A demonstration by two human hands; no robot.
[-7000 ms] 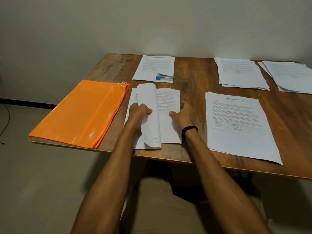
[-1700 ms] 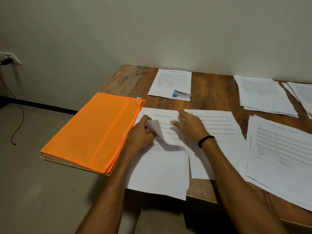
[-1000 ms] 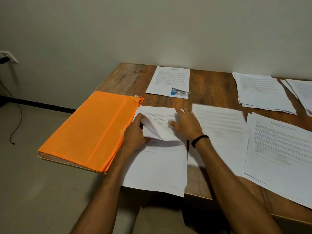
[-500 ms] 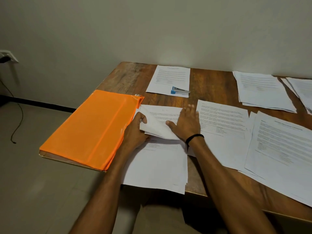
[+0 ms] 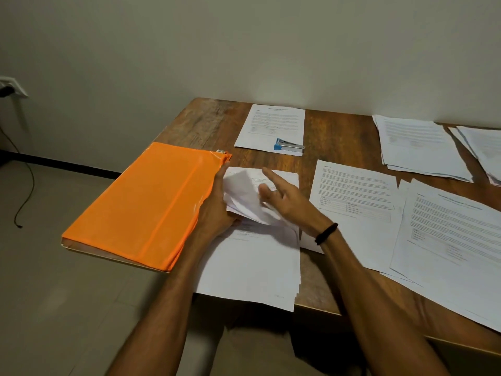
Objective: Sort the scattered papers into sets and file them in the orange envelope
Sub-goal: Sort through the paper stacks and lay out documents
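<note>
The left hand (image 5: 217, 210) has its grip clamped on the top sheets (image 5: 244, 194) of a paper stack (image 5: 252, 267), thumb underneath, so the thin white pages curl up in a soft, crumpled arc. The right hand (image 5: 288, 204), with a black band (image 5: 326, 233) at its wrist, has its grip apart. Its fingers are straight, spread and blurred over the curled pages just right of the left grip; whether they touch is unclear. The stack's flat lower half overhangs the edge of the surface (image 5: 333, 137), worn brown wood with streaky grain. Just left of the left grip lies the orange envelope (image 5: 146, 204), a glossy plastic rectangle with a raised seam along its length. Beyond both grips a small blue-and-metal stapler (image 5: 288, 145) sits on a single printed sheet (image 5: 273, 123). Right of the right hand, more printed sheets (image 5: 352, 202) lie flat and overlapping.
</note>
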